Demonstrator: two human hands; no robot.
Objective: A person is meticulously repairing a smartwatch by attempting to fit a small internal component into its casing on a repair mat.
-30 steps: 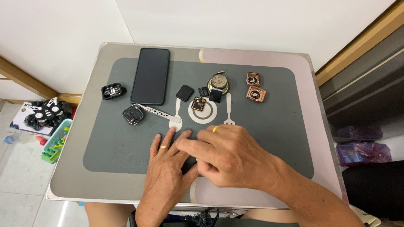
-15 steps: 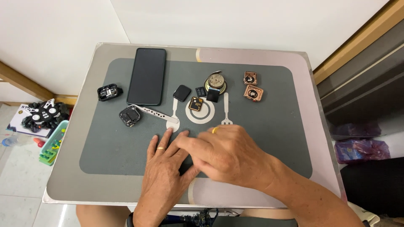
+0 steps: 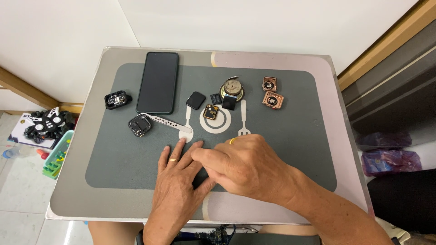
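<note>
where the head view looks down, a small dark part is pressed on the grey mat under the flat left hand and pinched by the right hand; light, fragile, best taken by its edges.

A small table (grey and pale pink) carries a dark mat strewn with watch parts.

A dark grey mat bears a white plate-and-cutlery print, a black phone, two copper-coloured square parts and a black square piece.
</note>
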